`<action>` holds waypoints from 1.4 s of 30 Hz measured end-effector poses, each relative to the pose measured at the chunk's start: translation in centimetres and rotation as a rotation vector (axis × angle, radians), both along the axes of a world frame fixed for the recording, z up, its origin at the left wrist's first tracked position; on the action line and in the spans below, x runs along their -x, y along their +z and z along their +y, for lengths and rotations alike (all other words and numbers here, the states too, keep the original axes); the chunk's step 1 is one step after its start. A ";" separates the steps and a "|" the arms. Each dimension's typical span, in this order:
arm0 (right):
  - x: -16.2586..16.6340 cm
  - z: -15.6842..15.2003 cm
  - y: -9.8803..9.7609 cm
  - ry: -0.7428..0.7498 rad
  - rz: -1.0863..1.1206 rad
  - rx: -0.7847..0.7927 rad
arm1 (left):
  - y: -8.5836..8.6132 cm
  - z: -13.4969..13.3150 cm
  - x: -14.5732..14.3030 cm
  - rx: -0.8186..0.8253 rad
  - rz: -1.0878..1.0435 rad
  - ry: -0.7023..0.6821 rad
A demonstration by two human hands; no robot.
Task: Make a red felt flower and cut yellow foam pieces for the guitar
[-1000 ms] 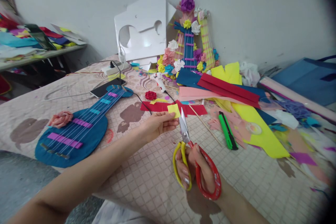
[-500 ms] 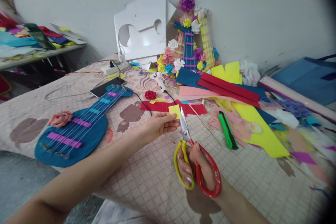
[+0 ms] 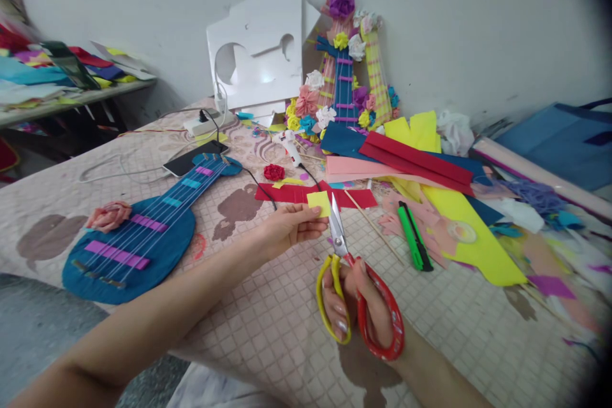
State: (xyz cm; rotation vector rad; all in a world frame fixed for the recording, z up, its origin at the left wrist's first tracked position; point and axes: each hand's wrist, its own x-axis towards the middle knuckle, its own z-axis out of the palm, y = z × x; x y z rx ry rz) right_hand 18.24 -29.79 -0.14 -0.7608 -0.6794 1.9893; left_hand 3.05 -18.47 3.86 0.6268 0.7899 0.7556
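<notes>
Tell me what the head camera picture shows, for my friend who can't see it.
The left hand pinches a small yellow paper square while the right hand holds scissors at its edge. On the table lie a blue felt guitar, a green cutter and coloured paper sheets.

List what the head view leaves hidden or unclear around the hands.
- Yellow square: lower edge under fingers of the left hand.
- Scissors: whether the blades touch the square, too small to tell.
- Right hand: palm hidden behind the handles.
- Table: right end blurred, darkened by the lens rim.
</notes>
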 end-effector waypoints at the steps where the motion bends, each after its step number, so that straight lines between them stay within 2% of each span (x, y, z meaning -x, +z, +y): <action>1: 0.0 0.0 0.0 0.002 0.006 0.003 | 0.0 0.0 0.0 -0.004 0.002 -0.003; 20: -0.2 0.2 0.3 -0.021 -0.047 0.026 | -0.7 0.0 -0.2 -0.009 0.013 -0.061; 26: -0.9 0.8 0.5 -0.080 -0.125 -0.063 | -1.0 0.3 0.0 -0.040 0.053 -0.076; 28: -1.6 1.5 0.9 -0.154 -0.229 -0.111 | -1.2 0.4 0.2 -0.090 0.101 -0.129; 31: -2.9 2.5 1.6 -0.315 -0.492 -0.198 | -1.4 0.3 0.3 -0.166 0.179 -0.323; 34: -3.9 3.2 2.0 -0.408 -0.723 -0.250 | -1.5 -0.1 0.2 -0.204 0.240 -0.502; 37: -4.2 3.4 1.8 -0.408 -0.827 -0.276 | -1.6 -0.5 -0.1 -0.249 0.270 -0.579; 42: -3.7 3.6 1.0 -0.362 -0.892 -0.261 | -2.4 -0.5 -0.3 -0.272 0.297 -0.627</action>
